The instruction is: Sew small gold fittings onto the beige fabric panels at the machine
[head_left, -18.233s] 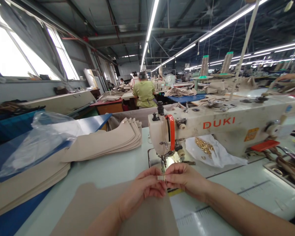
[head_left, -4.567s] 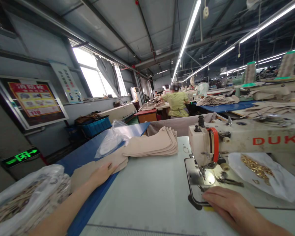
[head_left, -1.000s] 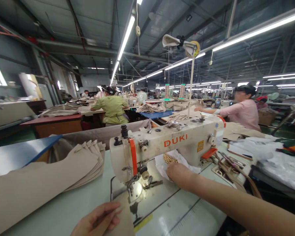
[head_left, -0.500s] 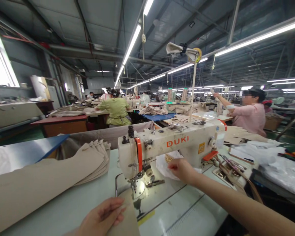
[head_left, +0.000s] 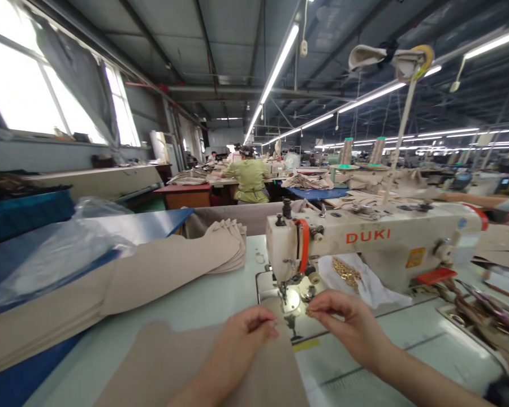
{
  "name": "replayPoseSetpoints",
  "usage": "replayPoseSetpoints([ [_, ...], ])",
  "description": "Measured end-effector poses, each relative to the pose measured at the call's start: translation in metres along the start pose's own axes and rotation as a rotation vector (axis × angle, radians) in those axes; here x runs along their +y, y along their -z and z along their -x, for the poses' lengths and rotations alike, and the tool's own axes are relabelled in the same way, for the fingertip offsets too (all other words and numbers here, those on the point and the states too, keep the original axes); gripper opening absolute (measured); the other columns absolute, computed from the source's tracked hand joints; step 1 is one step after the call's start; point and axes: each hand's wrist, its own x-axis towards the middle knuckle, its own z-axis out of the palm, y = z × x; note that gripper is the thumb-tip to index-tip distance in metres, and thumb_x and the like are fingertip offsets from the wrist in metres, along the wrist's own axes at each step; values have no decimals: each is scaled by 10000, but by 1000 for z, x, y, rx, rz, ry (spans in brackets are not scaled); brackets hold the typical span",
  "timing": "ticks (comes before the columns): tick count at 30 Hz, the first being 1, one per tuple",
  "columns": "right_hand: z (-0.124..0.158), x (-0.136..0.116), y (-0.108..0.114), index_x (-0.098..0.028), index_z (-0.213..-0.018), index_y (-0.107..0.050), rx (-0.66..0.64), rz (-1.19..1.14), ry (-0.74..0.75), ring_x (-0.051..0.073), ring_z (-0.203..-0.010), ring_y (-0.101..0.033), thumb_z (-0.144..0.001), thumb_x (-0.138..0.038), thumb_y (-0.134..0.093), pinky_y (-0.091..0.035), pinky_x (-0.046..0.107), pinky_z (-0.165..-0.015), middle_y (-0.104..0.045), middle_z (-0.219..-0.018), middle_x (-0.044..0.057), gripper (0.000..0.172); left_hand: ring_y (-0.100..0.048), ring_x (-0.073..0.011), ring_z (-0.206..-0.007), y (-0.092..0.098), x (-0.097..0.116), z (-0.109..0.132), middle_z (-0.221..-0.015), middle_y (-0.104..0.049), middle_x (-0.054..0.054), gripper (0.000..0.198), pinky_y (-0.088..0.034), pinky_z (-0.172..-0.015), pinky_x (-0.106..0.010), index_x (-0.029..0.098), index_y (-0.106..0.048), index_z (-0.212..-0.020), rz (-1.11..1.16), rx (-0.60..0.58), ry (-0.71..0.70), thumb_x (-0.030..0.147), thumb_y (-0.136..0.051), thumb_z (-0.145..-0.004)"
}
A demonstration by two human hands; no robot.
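My left hand point(head_left: 244, 345) rests on a beige fabric piece point(head_left: 173, 350) in front of the sewing machine point(head_left: 369, 234), its fingers closed near the piece's edge. The front end of this piece reaches close to the needle area point(head_left: 285, 294). Between thumb and fingertips, my right hand point(head_left: 352, 325) pinches a small gold-coloured metal piece point(head_left: 309, 311), just right of the needle plate. Its exact kind is too small to make out. Behind that hand, a heap of gold-coloured metal hardware point(head_left: 346, 272) lies on a white plastic bag point(head_left: 375, 282) under the machine arm.
Stacked beige fabric panels point(head_left: 169, 265) lie on the left, with clear plastic point(head_left: 68, 260) over a blue surface. Scissors point(head_left: 477, 297) and straps sit at the right. A thread stand point(head_left: 402, 135) rises behind the machine. A co-worker in green point(head_left: 248, 178) sits farther back.
My right hand has come from the gold hardware heap toward the needle, now with a small metal piece in its fingertips. The view has swung left, and more of the beige piece shows.
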Motion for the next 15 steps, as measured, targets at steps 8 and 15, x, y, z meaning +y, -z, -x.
replayPoseSetpoints([
  [8, -6, 11, -37, -172, -741, -668, -98, -191, -168, 142, -623, -586, -712, -320, -670, -463, 252, -600, -657, -668, 11, 151, -653, -175, -636, -4, 2, 3, -610, -686, -5, 108, -487, -624, -262, 184, -652, -710, 43, 6, -2, 280, -606, -692],
  [15, -12, 16, -38, -177, -743, -656, -97, -386, -233, 133, -634, -600, -655, -363, -747, -464, 253, -625, -663, -671, 4, 225, -644, -173, -591, -2, 5, -2, -557, -646, 13, 147, -505, -610, -274, 191, -622, -671, 109, 36, 52, 331, -641, -630],
])
